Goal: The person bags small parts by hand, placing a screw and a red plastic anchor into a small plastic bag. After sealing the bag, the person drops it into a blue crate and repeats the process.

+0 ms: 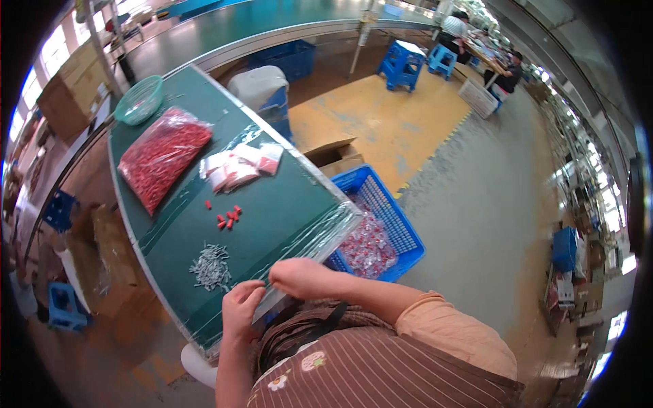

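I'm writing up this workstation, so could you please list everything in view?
Table: one, green, centre-left
Bag of small pieces: one, clear with red contents, on the table
Small packets: several, clear, white and red, beside the bag
Loose pieces: several, red, mid-table
Small pieces in a pile: many, grey, near table edge
Basket: one, green, table's far left corner
Crate: one, blue, right of table, holding packets
Bin: one, dark blue, beyond the table
Stools: at least three, blue, background and lower left
Cardboard boxes: several, brown, mostly left
People: at least two, dark and light clothing, far upper right
Left hand: one, bare, near table edge
Right hand: one, bare, beside it
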The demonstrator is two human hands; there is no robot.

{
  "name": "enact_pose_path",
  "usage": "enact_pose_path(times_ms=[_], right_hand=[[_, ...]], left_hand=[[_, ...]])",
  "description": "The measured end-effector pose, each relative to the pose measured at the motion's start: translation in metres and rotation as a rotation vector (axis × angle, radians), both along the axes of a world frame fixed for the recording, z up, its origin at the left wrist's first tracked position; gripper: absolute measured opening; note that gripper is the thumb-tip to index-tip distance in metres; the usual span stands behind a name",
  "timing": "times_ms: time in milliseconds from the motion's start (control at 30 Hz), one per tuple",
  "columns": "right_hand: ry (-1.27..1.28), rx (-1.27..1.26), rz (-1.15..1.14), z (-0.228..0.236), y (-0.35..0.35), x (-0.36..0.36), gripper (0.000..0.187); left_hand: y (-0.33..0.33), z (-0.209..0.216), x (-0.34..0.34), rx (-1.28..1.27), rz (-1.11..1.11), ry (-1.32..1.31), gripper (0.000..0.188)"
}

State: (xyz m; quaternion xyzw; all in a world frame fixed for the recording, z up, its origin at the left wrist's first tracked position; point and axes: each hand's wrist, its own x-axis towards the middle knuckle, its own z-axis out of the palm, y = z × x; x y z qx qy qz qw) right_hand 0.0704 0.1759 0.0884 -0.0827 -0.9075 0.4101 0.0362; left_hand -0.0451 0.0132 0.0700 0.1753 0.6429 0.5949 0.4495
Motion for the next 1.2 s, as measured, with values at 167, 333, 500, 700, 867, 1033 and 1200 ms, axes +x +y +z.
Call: enact_pose_path(times_ms=[167,333,500,700,867,1033,1200], right_hand=[[0.063,-0.028,0.011,-0.002,-0.007,0.004,0.016],[0.066,0.048,0.008,-0.013,-0.006,0.007,0.015],[0.14,0.002,0.05,-0.014,-0.007,0.007,0.014],[0.077,-0.423,-0.109,-0.026,0.0,0.008,0.015],[0.299,-0.163,-0.288,-0.014,0.004,0.005,0.012],[0.221,-0.12,-0.217,0.006,-0.006,0.003,0.015],[0.073,-0.191,-0.212,-0.004,-0.012,-0.004,0.019]], left_hand=[[0.002,0.013,-0.002,-0.123,-0.151,0.415,0.009],[0.002,0.01,-0.003,-0.104,-0.119,0.184,0.008],[0.001,0.009,-0.002,-0.184,-0.176,0.426,0.008],[0.011,0.012,0.001,-0.228,-0.109,0.249,0.012],[0.013,0.007,0.005,-0.175,0.109,-0.075,0.008],[0.016,0.0,0.011,-0.065,0.171,0.041,0.004],[0.008,-0.015,0.018,0.009,0.206,0.403,0.006]])
